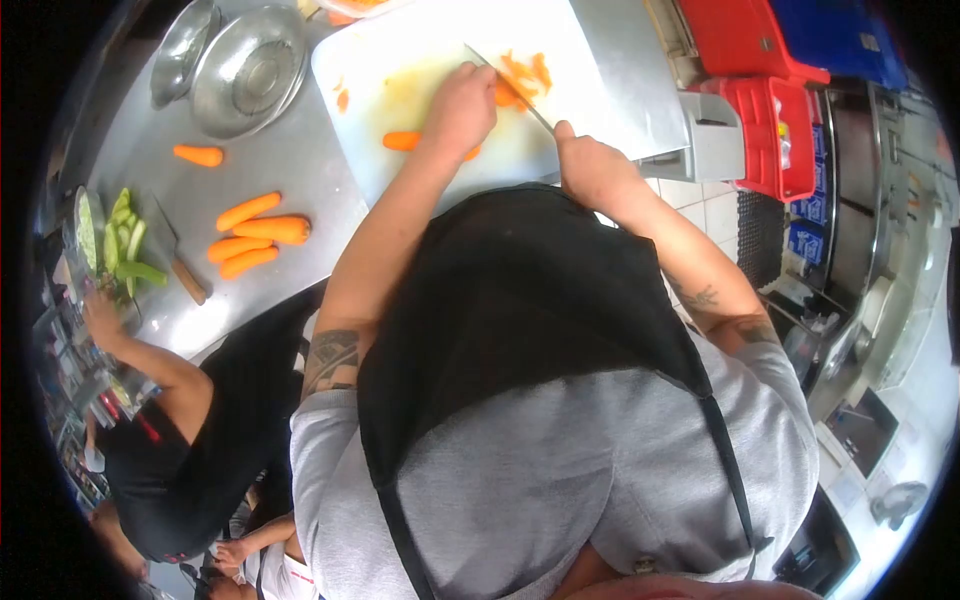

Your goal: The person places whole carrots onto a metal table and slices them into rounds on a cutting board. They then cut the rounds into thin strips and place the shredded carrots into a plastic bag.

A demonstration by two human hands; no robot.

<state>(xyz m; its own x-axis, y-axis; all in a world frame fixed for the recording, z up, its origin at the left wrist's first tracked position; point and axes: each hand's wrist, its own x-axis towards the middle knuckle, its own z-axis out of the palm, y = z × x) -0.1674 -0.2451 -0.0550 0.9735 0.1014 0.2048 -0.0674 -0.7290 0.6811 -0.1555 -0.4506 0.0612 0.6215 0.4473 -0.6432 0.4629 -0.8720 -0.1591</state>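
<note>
My right hand [597, 172] is closed round the handle of a knife [510, 85], whose blade points up and left over the white cutting board [385, 45]. Against the blade my left hand [463, 105] is closed on an orange carrot piece, mostly hidden by the fingers. Cut carrot pieces [528, 72] lie just right of the blade. Another carrot [402, 141] rests on the board, partly under my left wrist. Several whole carrots [285, 230] and a single one [199, 156] sit on the metal table to the left.
Metal bowls [250, 80] stand at the back left of the steel table [310, 180]. A second knife [188, 280] lies near green vegetables [122, 235], where a co-worker's hand [102, 315] reaches. Red crates [765, 135] are at the right.
</note>
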